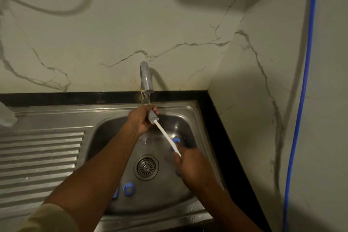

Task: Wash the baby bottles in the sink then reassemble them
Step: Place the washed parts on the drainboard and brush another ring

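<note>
Brush (pixel 165 135) aslant, left hand (pixel 141 120) high, right hand (pixel 190 167) low

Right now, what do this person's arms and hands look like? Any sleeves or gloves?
The left hand and right hand are bare: no gloves, and no ring, watch or bracelet shows. Both forearms are uncovered. A pale beige sleeve covers the left upper arm at the frame's bottom edge; no sleeve shows on the right arm.

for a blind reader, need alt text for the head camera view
A left hand holds the grey bristle head of a white-handled bottle brush under a running chrome tap, while the right hand grips its handle end. Blue plastic rings lie in the stainless steel sink below.
</note>
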`<state>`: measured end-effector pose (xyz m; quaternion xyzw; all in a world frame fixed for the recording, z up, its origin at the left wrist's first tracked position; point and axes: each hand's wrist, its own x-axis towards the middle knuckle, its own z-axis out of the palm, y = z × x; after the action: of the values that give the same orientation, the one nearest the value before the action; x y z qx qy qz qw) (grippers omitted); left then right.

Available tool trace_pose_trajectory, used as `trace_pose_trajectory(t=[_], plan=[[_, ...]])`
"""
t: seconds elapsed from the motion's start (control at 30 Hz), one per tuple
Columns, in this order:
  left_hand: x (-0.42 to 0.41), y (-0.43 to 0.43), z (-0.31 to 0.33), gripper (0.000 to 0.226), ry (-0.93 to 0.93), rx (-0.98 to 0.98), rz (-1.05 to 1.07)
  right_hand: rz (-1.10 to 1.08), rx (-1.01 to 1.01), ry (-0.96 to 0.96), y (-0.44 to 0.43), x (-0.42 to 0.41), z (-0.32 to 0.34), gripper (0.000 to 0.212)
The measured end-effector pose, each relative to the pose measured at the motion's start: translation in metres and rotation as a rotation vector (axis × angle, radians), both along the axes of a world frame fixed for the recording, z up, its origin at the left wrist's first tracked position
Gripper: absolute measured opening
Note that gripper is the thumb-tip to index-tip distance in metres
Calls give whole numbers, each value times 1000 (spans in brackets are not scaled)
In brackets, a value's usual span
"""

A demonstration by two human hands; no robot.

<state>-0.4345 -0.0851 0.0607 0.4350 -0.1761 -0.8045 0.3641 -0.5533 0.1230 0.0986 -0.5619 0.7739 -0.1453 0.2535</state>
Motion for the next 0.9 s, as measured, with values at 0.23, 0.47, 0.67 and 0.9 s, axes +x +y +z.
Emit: trace_pose_trajectory(t=[0.23,0.47,0.67,0.9], plan=[[12,3,7,33,272,43,-129,-412,264,-1402,-3,-7,25,25],[0,0,1,19,72,-10,47,-9,-138,-94,7,0,-5,17],[15,11,4,24,261,44,-92,-370,197,-1119,8,4,21,20],[2,13,4,17,157,-33,-8,-70,-152,-271,15,8,5,19]])
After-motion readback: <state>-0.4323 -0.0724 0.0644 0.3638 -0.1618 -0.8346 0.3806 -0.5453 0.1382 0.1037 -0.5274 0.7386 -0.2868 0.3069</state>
